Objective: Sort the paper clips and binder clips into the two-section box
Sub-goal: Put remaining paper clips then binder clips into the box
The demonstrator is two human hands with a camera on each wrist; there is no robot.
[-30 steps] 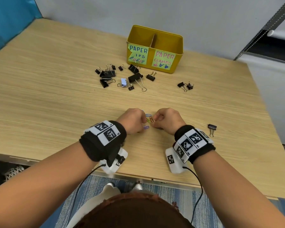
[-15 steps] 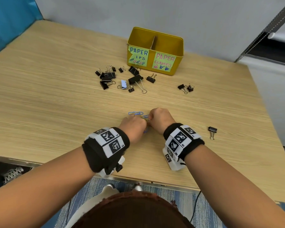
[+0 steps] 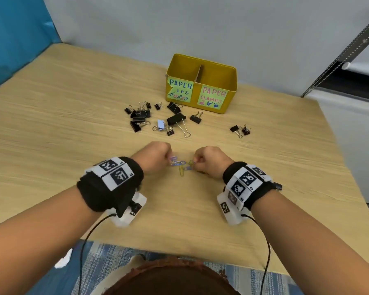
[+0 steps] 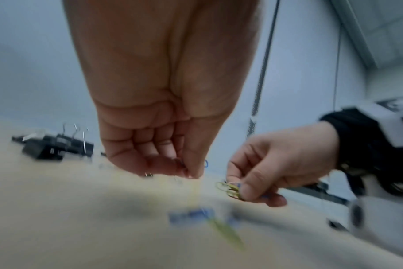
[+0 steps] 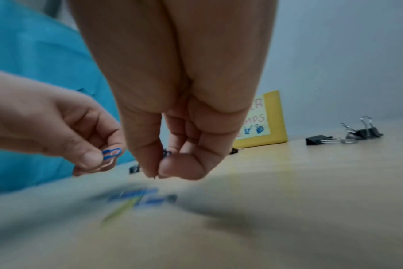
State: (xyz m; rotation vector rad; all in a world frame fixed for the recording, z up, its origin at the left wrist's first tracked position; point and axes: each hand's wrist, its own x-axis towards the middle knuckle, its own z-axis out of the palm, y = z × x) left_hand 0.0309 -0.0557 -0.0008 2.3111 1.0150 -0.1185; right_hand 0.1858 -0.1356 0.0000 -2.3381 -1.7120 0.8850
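Observation:
Coloured paper clips lie in a small cluster on the wooden table between my two hands. My left hand pinches blue and pink paper clips between thumb and fingers. My right hand pinches a few yellow and blue paper clips. Blurred blue and yellow clips lie on the table below both hands. The yellow two-section box stands at the back, labelled for paper clips on the left and paper clamps on the right. Black binder clips lie scattered in front of it.
Two more binder clips lie to the right of the main pile. One binder clip shows just behind my right wristband. The table's near edge is close under my forearms. A grey wall and a blue panel bound the back.
My hands were together over the paper clips and have drawn apart, each lifting clips off the table. The head view has tilted, so the box sits lower in frame.

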